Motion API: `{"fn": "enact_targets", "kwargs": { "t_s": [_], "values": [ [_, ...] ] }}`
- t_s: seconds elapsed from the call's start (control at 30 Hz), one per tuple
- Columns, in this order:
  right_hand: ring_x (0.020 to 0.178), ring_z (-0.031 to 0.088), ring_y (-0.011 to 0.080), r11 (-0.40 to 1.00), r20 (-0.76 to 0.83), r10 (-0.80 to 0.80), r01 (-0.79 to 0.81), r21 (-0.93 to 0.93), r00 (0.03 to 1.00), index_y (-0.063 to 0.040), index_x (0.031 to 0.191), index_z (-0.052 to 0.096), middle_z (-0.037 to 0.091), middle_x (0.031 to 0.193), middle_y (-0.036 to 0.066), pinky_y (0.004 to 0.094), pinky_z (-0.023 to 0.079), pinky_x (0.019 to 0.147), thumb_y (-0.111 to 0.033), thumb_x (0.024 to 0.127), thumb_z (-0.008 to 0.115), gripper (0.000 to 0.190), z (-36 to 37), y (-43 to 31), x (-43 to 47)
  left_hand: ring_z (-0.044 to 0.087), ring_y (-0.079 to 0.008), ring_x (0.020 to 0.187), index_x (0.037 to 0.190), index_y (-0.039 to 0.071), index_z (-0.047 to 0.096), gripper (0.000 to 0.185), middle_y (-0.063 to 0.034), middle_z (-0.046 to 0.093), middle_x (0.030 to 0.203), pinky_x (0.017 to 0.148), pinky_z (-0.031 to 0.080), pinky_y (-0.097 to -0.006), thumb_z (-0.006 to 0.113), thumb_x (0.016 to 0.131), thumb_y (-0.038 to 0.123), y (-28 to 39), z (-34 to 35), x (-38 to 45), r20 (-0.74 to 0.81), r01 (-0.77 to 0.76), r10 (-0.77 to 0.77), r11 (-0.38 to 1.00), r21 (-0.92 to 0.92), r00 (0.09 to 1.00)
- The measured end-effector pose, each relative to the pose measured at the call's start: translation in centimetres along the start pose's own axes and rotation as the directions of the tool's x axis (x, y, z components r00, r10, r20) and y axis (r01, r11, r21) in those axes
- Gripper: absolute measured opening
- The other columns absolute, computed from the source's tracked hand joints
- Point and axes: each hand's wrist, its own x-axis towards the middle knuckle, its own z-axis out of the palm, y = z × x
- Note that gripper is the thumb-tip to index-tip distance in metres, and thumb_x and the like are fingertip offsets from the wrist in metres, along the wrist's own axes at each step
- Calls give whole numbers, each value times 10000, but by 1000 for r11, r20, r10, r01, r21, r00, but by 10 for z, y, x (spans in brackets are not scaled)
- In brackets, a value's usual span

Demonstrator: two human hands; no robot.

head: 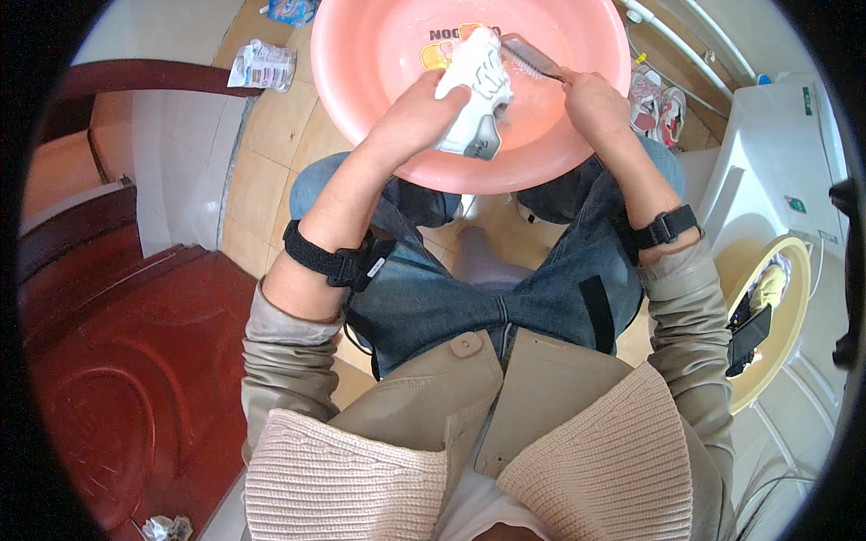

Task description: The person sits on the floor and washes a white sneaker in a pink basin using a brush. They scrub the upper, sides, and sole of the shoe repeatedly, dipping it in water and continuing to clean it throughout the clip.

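A white lace-up sneaker (477,88) with a grey heel is in my left hand (429,111), tilted over a pink plastic basin (358,88). My right hand (595,101) grips the handle of a scrub brush (531,57) with pale bristles. The brush head is close to the shoe's toe; whether they touch I cannot tell. Printed cartoon figures and lettering show on the basin's inside. The basin stands in front of my knees, and water seems to lie in it.
On the right, a pair of sneakers (656,108) sits by white pipes (676,40) and a white appliance (764,142). A yellow basin (798,291) holds clothes. To the left are a plastic pouch (264,65), a blue packet (291,11) and a dark red wooden door (135,379).
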Motion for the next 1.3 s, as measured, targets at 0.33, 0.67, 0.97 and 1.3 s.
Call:
{"fn": "enact_targets", "kwargs": {
  "t_s": [0.33, 0.67, 0.97, 1.3],
  "values": [
    [856, 622, 365, 988, -54, 3, 6, 157, 999, -155, 1198, 584, 626, 928, 241, 456, 497, 758, -172, 898, 411, 347, -8, 10, -4, 553, -364, 1085, 1299, -95, 329, 560, -293, 545, 1161, 945, 414, -361, 512, 824, 138, -44, 21, 27, -97, 8, 6, 991, 137, 995],
    [742, 610, 409, 929, -74, -192, 205, 309, 979, -32, 1125, 582, 601, 798, 290, 440, 494, 662, -81, 858, 420, 316, 15, -7, -26, 596, -257, 928, 1218, -78, 449, 415, -207, 597, 1064, 811, 476, -341, 475, 838, 86, -36, 9, 30, -31, 199, -212, 953, -229, 977],
    [642, 592, 335, 768, -40, -167, 155, 622, 985, -68, 1162, 596, 599, 721, 211, 392, 475, 626, -117, 874, 440, 332, 5, -30, -32, 624, -312, 923, 1091, -111, 535, 338, -256, 628, 965, 797, 480, -359, 456, 814, 68, -46, 5, 35, -253, 157, -144, 987, 33, 957],
    [742, 589, 384, 899, -198, -313, 357, 253, 929, -160, 1214, 558, 561, 817, 206, 449, 492, 674, -119, 862, 468, 365, 11, -8, -15, 633, -299, 927, 1049, -90, 583, 308, -241, 643, 963, 782, 484, -362, 469, 815, 76, -37, 1, 31, -222, 183, -179, 983, -4, 958]
  ]
}}
